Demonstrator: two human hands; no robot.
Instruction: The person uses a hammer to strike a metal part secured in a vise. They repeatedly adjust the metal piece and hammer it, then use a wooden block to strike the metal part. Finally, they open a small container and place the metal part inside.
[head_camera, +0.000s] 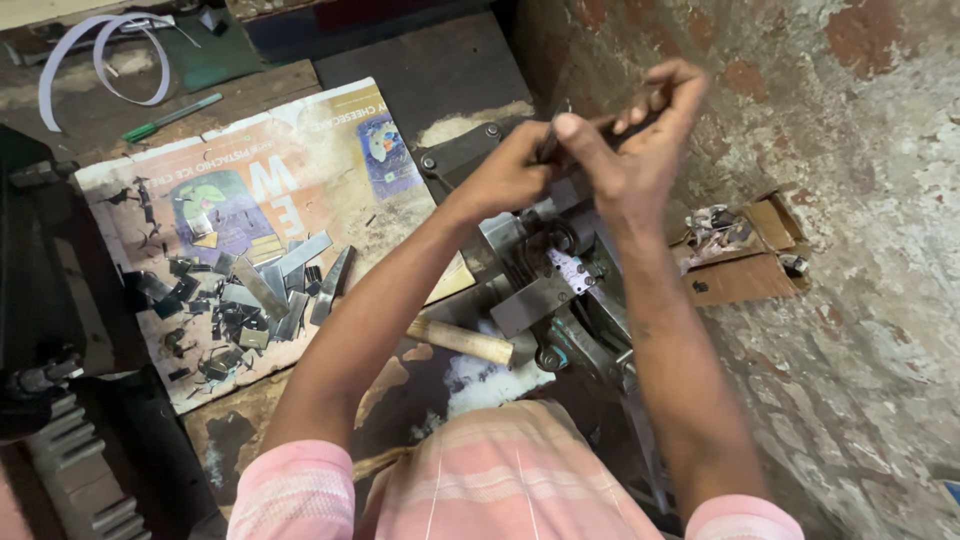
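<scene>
Both of my hands meet above a small metal bench machine (545, 285) set by a brick wall. My left hand (505, 170) pinches a thin dark metal strip (549, 145) from the left. From the right, my right hand (635, 140) closes its fingers over the same strip. The strip itself is mostly hidden between the fingers. Below the hands sit the machine's grey plates and a small white-purple scrap (570, 268).
A flattened printed cardboard sheet (300, 160) lies at left with several cut metal strips and scraps (250, 295) on it. A wooden handle (460, 340) lies near the machine. A torn cardboard box (745, 255) sits at right. A green pen (172, 117) and white strap (100, 60) lie at the back.
</scene>
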